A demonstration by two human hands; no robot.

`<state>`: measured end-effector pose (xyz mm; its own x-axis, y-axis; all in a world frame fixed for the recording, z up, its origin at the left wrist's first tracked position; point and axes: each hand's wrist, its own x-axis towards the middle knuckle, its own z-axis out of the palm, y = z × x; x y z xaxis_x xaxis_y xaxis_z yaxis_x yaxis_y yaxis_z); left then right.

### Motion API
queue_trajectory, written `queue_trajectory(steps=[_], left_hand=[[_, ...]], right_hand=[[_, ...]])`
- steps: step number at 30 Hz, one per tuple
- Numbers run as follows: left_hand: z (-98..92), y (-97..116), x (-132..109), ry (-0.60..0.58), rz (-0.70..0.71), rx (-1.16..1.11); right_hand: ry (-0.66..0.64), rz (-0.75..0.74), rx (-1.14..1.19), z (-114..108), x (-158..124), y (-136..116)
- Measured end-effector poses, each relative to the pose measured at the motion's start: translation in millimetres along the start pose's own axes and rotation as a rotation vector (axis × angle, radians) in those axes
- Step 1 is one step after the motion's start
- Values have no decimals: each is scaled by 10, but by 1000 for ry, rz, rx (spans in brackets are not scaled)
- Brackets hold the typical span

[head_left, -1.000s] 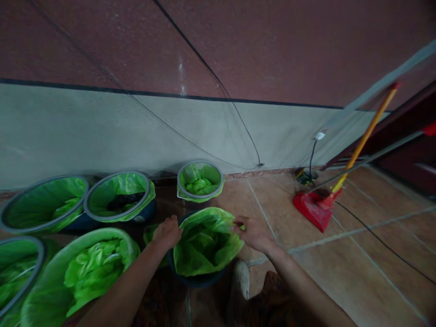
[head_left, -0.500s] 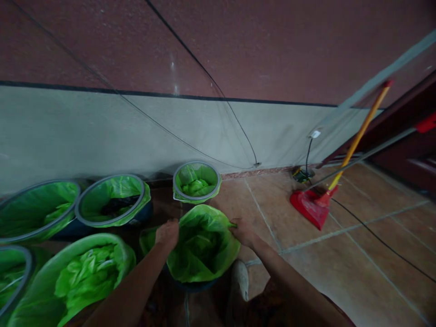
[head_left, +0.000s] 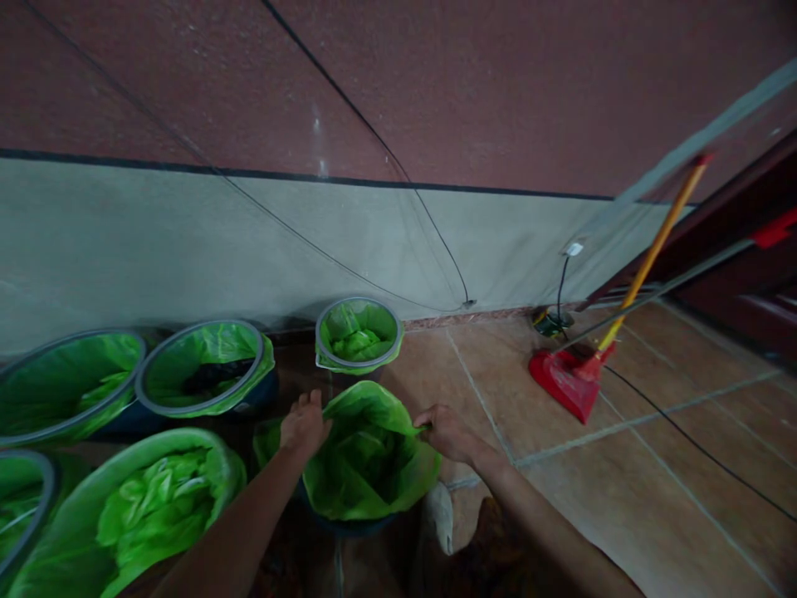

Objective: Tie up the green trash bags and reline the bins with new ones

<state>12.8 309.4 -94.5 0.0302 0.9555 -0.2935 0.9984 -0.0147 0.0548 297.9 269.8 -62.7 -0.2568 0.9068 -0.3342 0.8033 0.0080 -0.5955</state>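
Since half a second ago, the far rim of the bag (head_left: 349, 490) is sitting slightly lower. Leftmost, bins (head_left: 258, 393) are standing on the floor (head_left: 623, 498). The left hand (head_left: 305, 423) is half-curling at the bag's left edge, grip unclear; the bag is lining a blue bin (head_left: 356, 527); the right hand (head_left: 445, 430) is pinching its right edge.

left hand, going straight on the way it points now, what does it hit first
Probably the small gray-rimmed bin beyond the left hand, though depth is hard to judge.
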Motion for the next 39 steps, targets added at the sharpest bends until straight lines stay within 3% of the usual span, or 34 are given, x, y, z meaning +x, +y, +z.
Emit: queue_trajectory(steps=[2, 5, 12, 17, 22, 25, 28, 34, 39], left_hand=[[41, -11, 43, 13, 54, -25], [96, -18, 103, -8, 141, -74], [31, -12, 200, -17, 149, -145], [-70, 84, 182, 16, 62, -139], [-179, 99, 141, -21, -98, -160], [-263, 69, 86, -41, -123, -156], [-396, 83, -17, -75, -124, -122], [-674, 146, -243, -143, -35, -71], [-618, -4, -233, -153, -6, -60]], right_hand=[[-86, -39, -17, -19, -51, 31], [-112, -85, -47, -38, -103, 46], [-153, 49, -179, -102, -75, -33], [-104, 228, -291, -152, -132, -48], [-259, 233, -324, -194, -153, -33], [-91, 79, -194, -220, -126, -69], [57, 43, -12, -243, -112, -143], [167, -2, 300, -247, -95, -217], [152, -5, 335, -258, -61, -238]])
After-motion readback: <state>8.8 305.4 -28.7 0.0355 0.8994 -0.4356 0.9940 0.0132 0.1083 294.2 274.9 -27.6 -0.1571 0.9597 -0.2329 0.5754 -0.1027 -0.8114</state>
